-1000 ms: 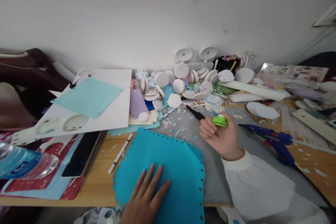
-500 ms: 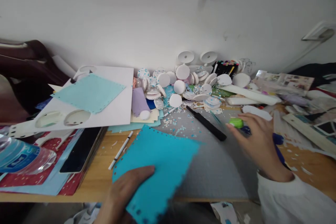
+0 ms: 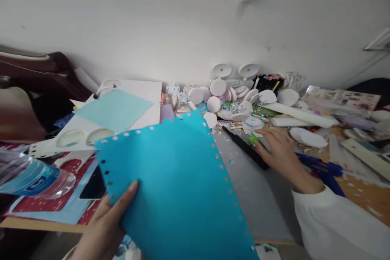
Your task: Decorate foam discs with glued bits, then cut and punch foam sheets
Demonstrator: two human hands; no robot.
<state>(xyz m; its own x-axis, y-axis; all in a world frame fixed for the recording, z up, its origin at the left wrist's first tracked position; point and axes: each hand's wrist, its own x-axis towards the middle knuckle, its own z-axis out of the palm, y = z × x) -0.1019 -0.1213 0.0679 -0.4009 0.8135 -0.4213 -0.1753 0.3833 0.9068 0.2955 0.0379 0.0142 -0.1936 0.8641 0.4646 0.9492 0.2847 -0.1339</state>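
Observation:
My left hand [image 3: 114, 215] grips a bright blue sheet [image 3: 173, 187] by its lower left edge, thumb on top. Small holes run along the sheet's edges, and it is held up tilted over the desk. Between the thumb and fingers of my right hand [image 3: 278, 156] is a small green craft punch [image 3: 252, 141], mostly hidden and blurred. Beneath that hand lie a black stick-like tool [image 3: 245, 146] and a grey cutting mat [image 3: 258, 195]. A blue glue gun [image 3: 323, 168] rests just right of my right wrist.
White paper discs [image 3: 214, 104] are heaped along the wall among confetti. At left, a pale blue holed sheet [image 3: 115, 109] lies on a white board [image 3: 146, 89]. A water bottle [image 3: 36, 176] and a phone [image 3: 93, 185] are nearby. White rolls [image 3: 301, 115] lie at back right.
The blue sheet has been raised and turned to face me more fully, covering the white pen. My right hand has moved left with the green craft punch, uncovering the glue gun.

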